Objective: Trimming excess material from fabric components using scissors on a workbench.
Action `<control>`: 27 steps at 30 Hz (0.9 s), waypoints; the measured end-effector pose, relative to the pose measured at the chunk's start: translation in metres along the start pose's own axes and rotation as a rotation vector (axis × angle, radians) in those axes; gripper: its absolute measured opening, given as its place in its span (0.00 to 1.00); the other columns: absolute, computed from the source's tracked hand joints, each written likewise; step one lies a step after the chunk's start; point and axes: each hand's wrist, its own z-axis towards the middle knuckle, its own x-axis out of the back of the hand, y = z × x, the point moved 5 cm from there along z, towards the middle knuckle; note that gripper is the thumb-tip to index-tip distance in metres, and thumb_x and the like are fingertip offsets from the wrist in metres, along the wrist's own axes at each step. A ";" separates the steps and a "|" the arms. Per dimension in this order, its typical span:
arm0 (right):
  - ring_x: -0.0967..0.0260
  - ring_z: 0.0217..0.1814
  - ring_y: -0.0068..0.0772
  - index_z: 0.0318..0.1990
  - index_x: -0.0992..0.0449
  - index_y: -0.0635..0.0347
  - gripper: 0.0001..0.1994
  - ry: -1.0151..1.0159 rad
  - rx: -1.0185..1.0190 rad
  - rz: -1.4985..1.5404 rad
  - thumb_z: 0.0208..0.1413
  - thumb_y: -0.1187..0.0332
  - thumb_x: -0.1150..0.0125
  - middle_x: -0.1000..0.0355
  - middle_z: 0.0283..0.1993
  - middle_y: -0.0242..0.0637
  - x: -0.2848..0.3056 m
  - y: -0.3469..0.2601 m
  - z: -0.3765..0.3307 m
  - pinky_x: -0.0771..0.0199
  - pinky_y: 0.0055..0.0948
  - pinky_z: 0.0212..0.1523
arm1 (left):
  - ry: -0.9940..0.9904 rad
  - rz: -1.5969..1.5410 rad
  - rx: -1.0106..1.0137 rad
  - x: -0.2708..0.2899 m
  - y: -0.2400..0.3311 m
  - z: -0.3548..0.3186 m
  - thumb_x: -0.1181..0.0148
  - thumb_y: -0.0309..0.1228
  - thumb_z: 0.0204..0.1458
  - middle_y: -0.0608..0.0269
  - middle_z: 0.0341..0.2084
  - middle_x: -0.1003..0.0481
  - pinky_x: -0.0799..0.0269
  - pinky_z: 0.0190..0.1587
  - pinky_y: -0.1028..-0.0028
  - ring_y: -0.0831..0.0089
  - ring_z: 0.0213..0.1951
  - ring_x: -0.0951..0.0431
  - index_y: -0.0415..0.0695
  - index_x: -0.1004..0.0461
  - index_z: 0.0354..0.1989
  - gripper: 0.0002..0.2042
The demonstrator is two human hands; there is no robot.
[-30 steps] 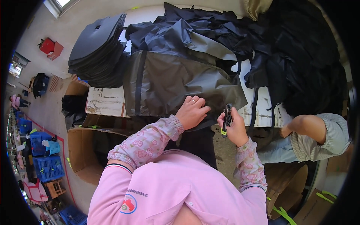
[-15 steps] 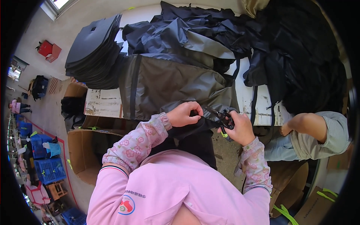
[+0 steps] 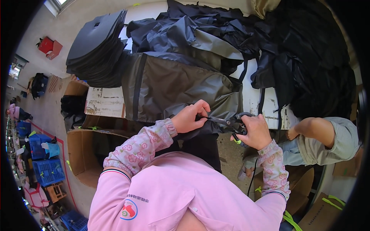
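Note:
A dark grey-brown fabric piece point(image 3: 175, 84) with a black band along its left part lies over the table's front edge, its near side hanging toward me. My left hand point(image 3: 190, 116) is closed in a pinch at the fabric's near edge; the exact bit between thumb and forefinger is hard to see. In my right hand point(image 3: 256, 131) is a pair of black-handled scissors point(image 3: 228, 123), with a yellow-green tag or tie at the handle. Its blades point left, and the tips reach my left fingertips.
Stacked black sheets point(image 3: 96, 50) stand at the table's left. Crumpled black fabric point(image 3: 192, 32) covers the back, with a large black heap point(image 3: 308, 57) at right. Below the table edge is an open cardboard box point(image 3: 83, 158). A co-worker's arm point(image 3: 318, 133) is close on the right.
My right hand has shifted right and slightly down, and the scissors now lie more level, with their tips at my left fingers. My left hand has barely moved.

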 end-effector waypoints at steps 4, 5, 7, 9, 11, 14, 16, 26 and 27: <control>0.28 0.33 0.44 0.32 0.30 0.58 0.28 -0.032 -0.002 0.003 0.36 0.43 0.28 0.28 0.25 0.39 -0.003 -0.001 0.001 0.39 0.41 0.40 | 0.022 0.048 -0.027 -0.001 0.002 -0.001 0.43 0.19 0.48 0.61 0.28 0.24 0.29 0.43 0.70 0.64 0.35 0.22 0.40 0.37 0.45 0.15; 0.28 0.33 0.44 0.32 0.30 0.58 0.28 -0.036 0.004 0.000 0.36 0.43 0.28 0.28 0.25 0.39 -0.004 -0.001 0.001 0.39 0.41 0.40 | 0.023 0.048 -0.027 -0.002 0.002 -0.002 0.43 0.19 0.48 0.61 0.28 0.24 0.29 0.43 0.70 0.64 0.35 0.22 0.40 0.37 0.45 0.15; 0.28 0.33 0.44 0.32 0.30 0.58 0.28 -0.056 -0.003 0.010 0.37 0.43 0.28 0.28 0.25 0.38 -0.004 -0.002 0.002 0.39 0.40 0.40 | 0.046 0.044 -0.043 -0.001 0.004 -0.002 0.42 0.19 0.48 0.61 0.27 0.24 0.29 0.42 0.69 0.63 0.35 0.22 0.41 0.37 0.45 0.16; 0.28 0.33 0.44 0.32 0.30 0.58 0.28 -0.076 -0.012 0.020 0.37 0.44 0.28 0.28 0.25 0.38 -0.004 -0.003 0.002 0.39 0.40 0.40 | 0.028 0.049 -0.041 -0.001 0.003 -0.003 0.42 0.19 0.48 0.61 0.27 0.24 0.29 0.41 0.69 0.62 0.34 0.22 0.41 0.37 0.46 0.17; 0.28 0.32 0.44 0.32 0.30 0.58 0.27 -0.085 -0.010 0.025 0.37 0.44 0.28 0.28 0.25 0.37 -0.004 -0.003 0.002 0.40 0.40 0.39 | 0.010 0.054 -0.039 -0.003 0.002 -0.003 0.42 0.19 0.48 0.61 0.27 0.25 0.29 0.40 0.68 0.62 0.34 0.23 0.41 0.37 0.46 0.17; 0.28 0.32 0.44 0.32 0.30 0.58 0.28 -0.091 -0.007 0.018 0.37 0.43 0.28 0.29 0.24 0.37 -0.004 -0.003 0.002 0.40 0.39 0.39 | 0.031 0.078 -0.082 -0.003 0.004 -0.004 0.42 0.19 0.48 0.60 0.26 0.25 0.29 0.39 0.68 0.61 0.33 0.23 0.42 0.37 0.46 0.17; 0.28 0.31 0.44 0.32 0.30 0.58 0.28 -0.078 0.004 0.008 0.37 0.42 0.28 0.29 0.24 0.38 -0.002 -0.004 0.002 0.40 0.39 0.39 | 0.027 0.069 -0.078 -0.004 0.002 -0.004 0.42 0.19 0.48 0.59 0.26 0.25 0.29 0.37 0.68 0.60 0.32 0.23 0.42 0.37 0.47 0.17; 0.29 0.28 0.44 0.30 0.28 0.58 0.28 -0.011 0.038 -0.049 0.35 0.43 0.27 0.29 0.22 0.39 0.004 -0.009 0.004 0.40 0.38 0.38 | 0.053 0.109 -0.078 -0.006 0.007 -0.004 0.43 0.19 0.48 0.58 0.26 0.26 0.30 0.35 0.67 0.59 0.30 0.24 0.42 0.37 0.47 0.17; 0.29 0.28 0.44 0.30 0.28 0.58 0.28 -0.013 0.037 -0.049 0.35 0.43 0.27 0.29 0.22 0.39 0.004 -0.008 0.004 0.40 0.38 0.38 | 0.045 0.111 -0.070 -0.006 0.007 -0.004 0.43 0.19 0.48 0.58 0.26 0.26 0.30 0.34 0.67 0.59 0.30 0.24 0.42 0.37 0.47 0.17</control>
